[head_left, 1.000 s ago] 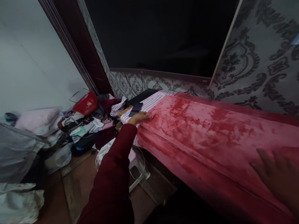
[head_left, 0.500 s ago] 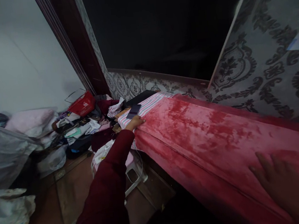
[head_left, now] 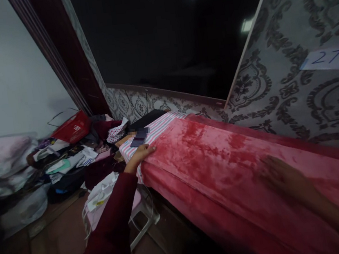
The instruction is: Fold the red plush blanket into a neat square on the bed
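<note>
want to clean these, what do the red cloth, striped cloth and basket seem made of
Red cloth: likely soft velvet or plush, light and dark patches like brushed pile. Striped cloth: probably woven fabric, flat and matte; fibre unclear. Basket: apparently plastic, smooth-walled and evenly red.

the mottled red and pink cloth (head_left: 206,153) lies spread lengthwise from far left to near right, mostly flat on top, its near side hanging down.
</note>
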The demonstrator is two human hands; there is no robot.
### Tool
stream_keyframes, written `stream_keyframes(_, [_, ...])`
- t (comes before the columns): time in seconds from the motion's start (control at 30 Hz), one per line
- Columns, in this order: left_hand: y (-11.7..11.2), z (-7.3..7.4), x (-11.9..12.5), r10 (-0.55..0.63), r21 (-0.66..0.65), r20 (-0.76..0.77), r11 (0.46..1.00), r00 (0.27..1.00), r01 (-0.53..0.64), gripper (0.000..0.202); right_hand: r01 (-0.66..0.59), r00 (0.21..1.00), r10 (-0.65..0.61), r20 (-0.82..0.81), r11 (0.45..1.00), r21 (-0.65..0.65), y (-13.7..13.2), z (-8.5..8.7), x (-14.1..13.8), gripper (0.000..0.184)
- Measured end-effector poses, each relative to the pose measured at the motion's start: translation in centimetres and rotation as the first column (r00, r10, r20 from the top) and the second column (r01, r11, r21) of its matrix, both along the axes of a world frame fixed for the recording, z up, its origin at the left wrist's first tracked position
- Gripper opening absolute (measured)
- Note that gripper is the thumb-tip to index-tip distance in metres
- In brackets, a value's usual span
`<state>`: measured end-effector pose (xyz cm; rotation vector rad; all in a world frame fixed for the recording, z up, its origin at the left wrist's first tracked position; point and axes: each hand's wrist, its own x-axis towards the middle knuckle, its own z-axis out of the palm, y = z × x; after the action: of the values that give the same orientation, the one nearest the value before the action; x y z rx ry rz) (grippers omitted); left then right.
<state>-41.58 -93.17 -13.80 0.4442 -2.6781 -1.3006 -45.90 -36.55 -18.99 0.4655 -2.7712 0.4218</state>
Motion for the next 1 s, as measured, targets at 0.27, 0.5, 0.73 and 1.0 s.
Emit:
stream_keyframes(0.27, [0.3, -2.1, 1.5, 0.096, 0.207, -0.225, 0.977, 0.970, -0.049, 0.044, -0.182, 0.970, 0.206, 0.127, 0.968, -0.173, -15.8, 5.2, -10.9, 0.039])
stream_keyframes(0.5, [0.8, -3.2, 1.2, 0.208, 0.289, -0.324, 0.951, 0.923, -0.112, 0.035, -0.219, 0.962, 0.241, 0.126, 0.962, -0.163, -25.0, 5.7, -17.7, 0.040])
stream_keyframes(0.73, [0.9, -3.3, 1.5, 0.229, 0.314, -0.289, 0.940, 0.930, -0.134, 0.033, -0.211, 0.969, 0.223, 0.107, 0.971, -0.110, -31.2, 4.6, -22.6, 0.043])
stream_keyframes(1.0, [0.9, -3.2, 1.8, 0.182, 0.330, -0.224, 0.938, 0.958, -0.101, 0.034, -0.139, 0.983, 0.139, 0.122, 0.990, -0.008, -34.8, 3.0, -24.1, 0.032])
